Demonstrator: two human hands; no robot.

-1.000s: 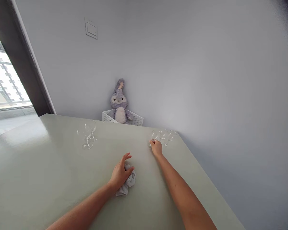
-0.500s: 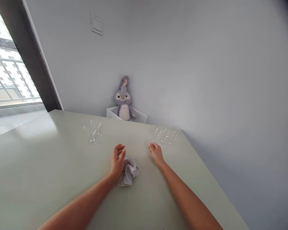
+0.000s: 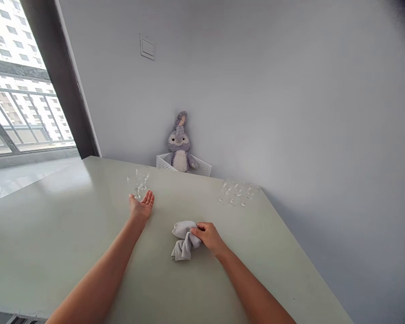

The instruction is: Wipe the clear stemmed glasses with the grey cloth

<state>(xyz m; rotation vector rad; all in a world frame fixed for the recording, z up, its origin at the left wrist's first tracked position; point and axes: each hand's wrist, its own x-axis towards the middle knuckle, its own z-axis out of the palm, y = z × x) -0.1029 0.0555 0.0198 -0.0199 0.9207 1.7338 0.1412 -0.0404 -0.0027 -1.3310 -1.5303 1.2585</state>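
- We note the left hand at the near side of a cluster of clear stemmed glasses, palm turned up, thumb and fingers spread apart. Whether it touches the nearest glass, we cannot tell.
- We see the right hand pinching the right edge of a crumpled grey cloth between thumb and fingers.
- We record the cloth on the pale green table, bunched in folds, between our two forearms and nearer to us than either set of glasses.
- We count three more stemmed glasses upright in a row near the table's far right corner, well apart from the cluster on the left.
- Beyond the far edge we find a grey plush toy sitting in a white perforated basket, against the wall.
- We log a switch on the wall, upper left.
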